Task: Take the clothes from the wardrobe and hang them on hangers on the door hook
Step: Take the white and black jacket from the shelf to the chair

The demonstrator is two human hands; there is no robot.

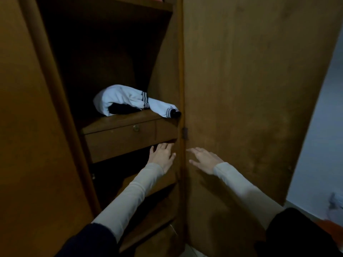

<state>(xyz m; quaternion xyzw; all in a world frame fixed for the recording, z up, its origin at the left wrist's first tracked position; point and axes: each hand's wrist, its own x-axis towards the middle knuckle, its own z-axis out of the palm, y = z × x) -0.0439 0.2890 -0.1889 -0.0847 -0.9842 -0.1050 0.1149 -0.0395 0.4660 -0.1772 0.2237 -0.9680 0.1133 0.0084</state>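
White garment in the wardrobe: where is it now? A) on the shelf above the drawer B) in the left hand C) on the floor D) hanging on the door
A: the white garment lies bunched on the shelf above the drawer; both hands are lower and hold nothing.

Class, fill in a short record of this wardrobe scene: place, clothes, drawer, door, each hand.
place: open wooden wardrobe, dim light
clothes: white garment with dark stripes, bundled on the shelf above the drawer, one end at the shelf's right edge
drawer: drawer closed, round knob
door: right door swung open
left hand: open, empty, reaching in just below the drawer
right hand: open, empty, fingers spread in front of the door
hangers, hook: not in view
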